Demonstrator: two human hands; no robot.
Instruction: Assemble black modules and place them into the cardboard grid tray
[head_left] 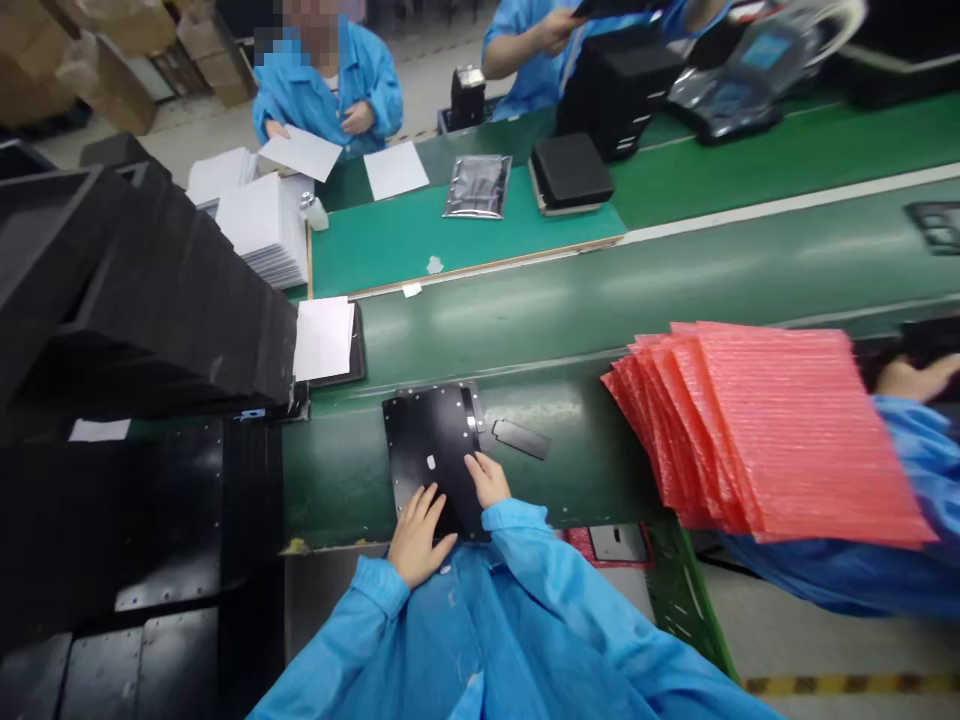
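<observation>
A black flat panel (pixel 420 430) with small white dots along its edges and a small white spot in its middle lies at the near edge of the green bench. My left hand (pixel 421 535) rests flat on its lower left part, fingers spread. At the panel's right edge is my right hand (pixel 489 482), its fingers closed on that edge; their undersides are hidden. Another dark plate (pixel 480 410) pokes out from beneath the panel's upper right corner. Just right of it, a narrow black strip-shaped piece (pixel 522 439) lies flat on the bench.
Red bubble-wrap bags (pixel 810 430) are stacked at the right, beside a co-worker's hand (pixel 915 378). Tall black trays (pixel 150 290) stand at the left, above more black panels (pixel 172 510). Across the belt (pixel 525 300), two people in blue work near white paper stacks (pixel 259 230).
</observation>
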